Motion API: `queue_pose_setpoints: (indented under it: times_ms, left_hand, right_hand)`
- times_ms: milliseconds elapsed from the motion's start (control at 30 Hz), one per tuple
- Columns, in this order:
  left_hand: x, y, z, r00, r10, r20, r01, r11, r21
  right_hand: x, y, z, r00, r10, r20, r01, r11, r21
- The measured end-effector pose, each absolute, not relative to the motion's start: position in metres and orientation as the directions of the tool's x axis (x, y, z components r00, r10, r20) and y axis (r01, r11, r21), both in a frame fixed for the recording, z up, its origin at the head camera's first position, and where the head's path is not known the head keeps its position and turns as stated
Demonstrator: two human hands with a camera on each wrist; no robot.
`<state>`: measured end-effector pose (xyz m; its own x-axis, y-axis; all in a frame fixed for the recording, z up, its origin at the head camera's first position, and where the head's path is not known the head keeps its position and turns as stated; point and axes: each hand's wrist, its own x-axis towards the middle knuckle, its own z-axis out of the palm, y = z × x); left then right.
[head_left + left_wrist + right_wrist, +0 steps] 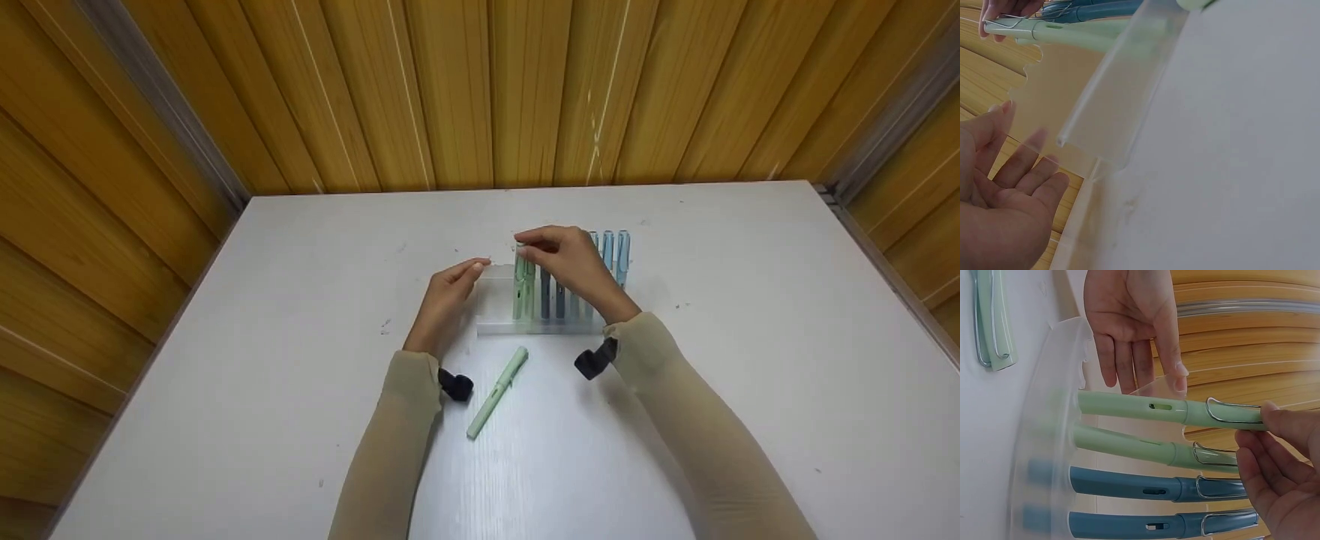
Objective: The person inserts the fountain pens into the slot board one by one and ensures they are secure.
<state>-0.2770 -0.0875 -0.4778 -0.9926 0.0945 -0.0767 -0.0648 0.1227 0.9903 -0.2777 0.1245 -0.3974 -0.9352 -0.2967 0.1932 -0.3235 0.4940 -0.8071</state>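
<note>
A clear plastic pen stand (501, 328) holds a row of upright pens. My right hand (574, 262) pinches the capped top of a light green pen (1134, 408) between thumb and fingertips; this pen stands at the left end of the row, its lower end at the stand's front ledge (1050, 399). Beside it are a second green pen (1123, 443) and two dark blue pens (1123, 482). With thumb and fingers, my left hand (448, 296) holds the left edge of the stand's clear back plate (1055, 84).
Another light green pen (498, 391) lies slanted on the white table (300, 375), in front of the stand and between my forearms. Light blue pens (623, 255) stand at the row's right end, partly behind my right hand. A yellow wood-panelled wall (465, 90) closes the back.
</note>
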Motion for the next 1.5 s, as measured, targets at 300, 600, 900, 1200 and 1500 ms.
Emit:
queue_pose_setpoints:
  times_ms: [300, 600, 900, 1200, 1500]
  left_hand:
    - [-0.277, -0.087, -0.479, -0.994, 0.093, -0.061, -0.047, 0.145, 0.988]
    - [-0.278, -0.087, -0.48, -0.993, 0.095, -0.068, -0.055, 0.136, 0.989]
    - [-0.276, -0.086, -0.479, -0.992, 0.104, -0.068, -0.057, 0.113, 0.992]
    - [-0.276, -0.086, -0.479, -0.992, 0.104, -0.07, -0.056, 0.129, 0.99]
    - [-0.278, -0.089, -0.479, -0.993, 0.106, -0.044, -0.028, 0.151, 0.988]
  right_hand:
    - [-0.276, 0.12, -0.4, -0.907, -0.313, 0.282, -0.413, 0.528, -0.742]
    - [-0.277, 0.118, -0.402, -0.839, -0.37, 0.399, -0.544, 0.584, -0.602]
    - [-0.282, 0.119, -0.402, -0.813, -0.403, 0.421, -0.58, 0.631, -0.516]
    - [-0.288, 0.118, -0.404, -0.848, -0.373, 0.377, -0.527, 0.671, -0.522]
    - [-0.291, 0.115, -0.404, -0.877, -0.36, 0.32, -0.481, 0.689, -0.543]
